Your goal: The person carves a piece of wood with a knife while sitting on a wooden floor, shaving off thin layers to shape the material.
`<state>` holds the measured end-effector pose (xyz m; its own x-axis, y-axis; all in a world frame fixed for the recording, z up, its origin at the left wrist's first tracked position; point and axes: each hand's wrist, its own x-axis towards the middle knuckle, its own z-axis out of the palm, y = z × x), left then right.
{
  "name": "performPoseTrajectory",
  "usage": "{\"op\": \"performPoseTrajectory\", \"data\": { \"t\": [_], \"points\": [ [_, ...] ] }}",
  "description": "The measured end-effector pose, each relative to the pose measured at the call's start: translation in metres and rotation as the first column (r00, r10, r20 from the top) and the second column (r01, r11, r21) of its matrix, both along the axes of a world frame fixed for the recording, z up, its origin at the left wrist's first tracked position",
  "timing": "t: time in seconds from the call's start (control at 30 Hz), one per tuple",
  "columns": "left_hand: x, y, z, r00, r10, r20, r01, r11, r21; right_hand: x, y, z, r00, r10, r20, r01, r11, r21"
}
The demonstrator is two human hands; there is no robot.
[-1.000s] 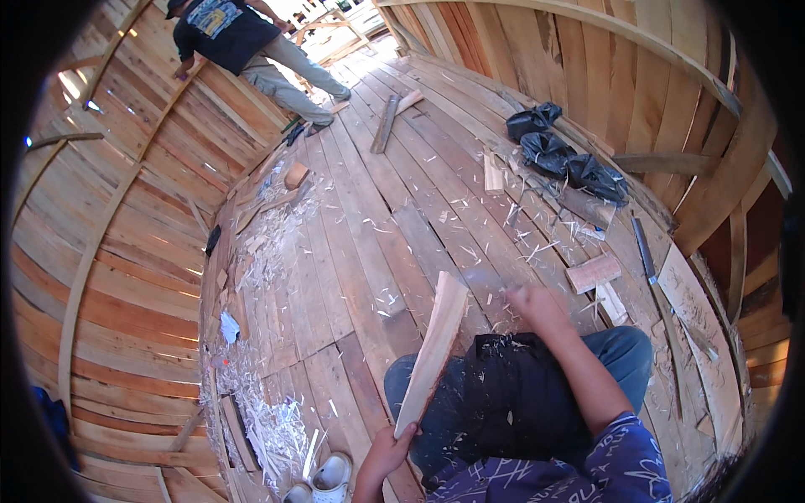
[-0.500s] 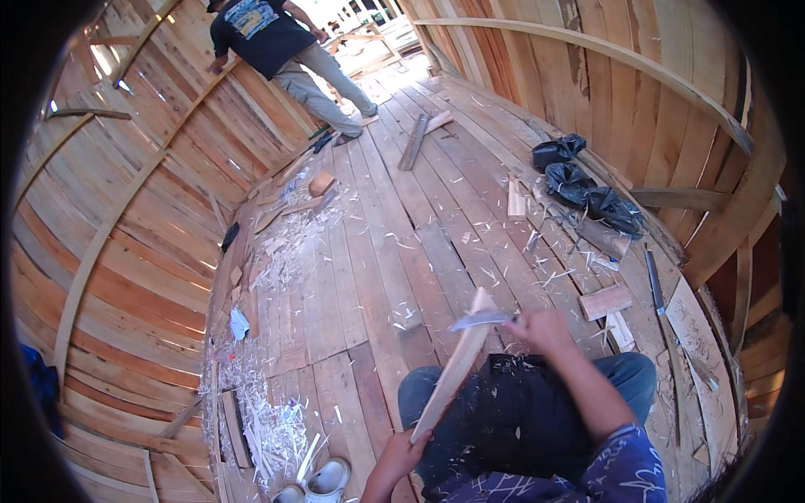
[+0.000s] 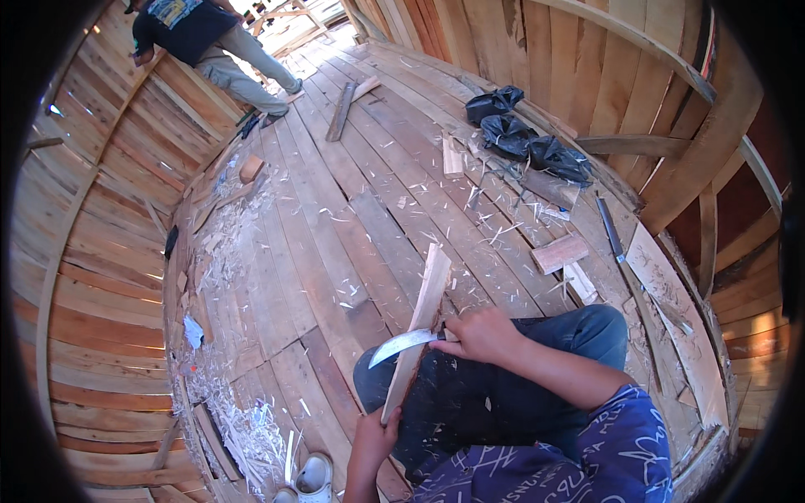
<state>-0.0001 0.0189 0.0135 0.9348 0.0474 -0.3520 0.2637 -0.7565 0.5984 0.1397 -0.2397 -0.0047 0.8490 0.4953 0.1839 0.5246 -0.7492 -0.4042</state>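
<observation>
- One wood strip (image 3: pixel 426 303): light, stiff, best held low, I judge remotely.
- Left hand (image 3: pixel 375 436) fingers pinch its lower end; right hand (image 3: pixel 486 335) fingers wrap the knife (image 3: pixel 399 344).

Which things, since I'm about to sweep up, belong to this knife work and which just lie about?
In use:
curved knife, in the right hand
wood strip, in the left hand

Seemingly lying about:
black plastic bags
pale clogs
short wood block
wood shavings
</observation>
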Motion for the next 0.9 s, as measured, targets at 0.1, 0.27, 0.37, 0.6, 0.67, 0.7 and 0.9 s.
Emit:
{"op": "performPoseTrajectory", "data": {
  "t": [0.1, 0.27, 0.37, 0.6, 0.67, 0.7, 0.9],
  "points": [
    [-0.004, 0.01, -0.013, 0.999, 0.049, 0.015, -0.048, 0.998, -0.033, 0.078, -0.044, -0.022, 0.833, -0.52, -0.19, 0.516, 0.854, -0.075],
    [0.004, -0.001, -0.011, 0.992, -0.023, 0.128, 0.023, 1.0, -0.002, 0.093, -0.167, -0.067, 0.433, -0.855, -0.284, 0.894, 0.366, 0.26],
    [0.003, 0.008, -0.004, 1.0, -0.011, 0.018, 0.011, 1.0, -0.021, 0.025, -0.106, -0.072, 0.662, -0.69, -0.291, 0.749, 0.622, 0.228],
    [0.013, -0.006, 0.006, 0.997, -0.07, -0.03, 0.07, 0.997, 0.013, -0.033, -0.051, -0.009, 0.892, -0.364, -0.267, 0.436, 0.848, 0.302],
    [0.013, -0.011, 0.008, 0.996, -0.091, -0.012, 0.091, 0.993, 0.078, -0.028, -0.033, -0.001, 0.939, -0.255, -0.23, 0.3, 0.935, 0.189],
    [0.012, -0.011, 0.009, 0.996, -0.094, -0.003, 0.094, 0.989, 0.111, -0.024, -0.026, 0.002, 0.958, -0.189, -0.217, 0.22, 0.967, 0.129],
    [0.013, -0.011, 0.01, 0.989, -0.145, 0.001, 0.144, 0.982, 0.12, 0.093, -0.11, -0.054, 0.68, -0.702, -0.212, 0.707, 0.705, -0.065]
  ]
}}
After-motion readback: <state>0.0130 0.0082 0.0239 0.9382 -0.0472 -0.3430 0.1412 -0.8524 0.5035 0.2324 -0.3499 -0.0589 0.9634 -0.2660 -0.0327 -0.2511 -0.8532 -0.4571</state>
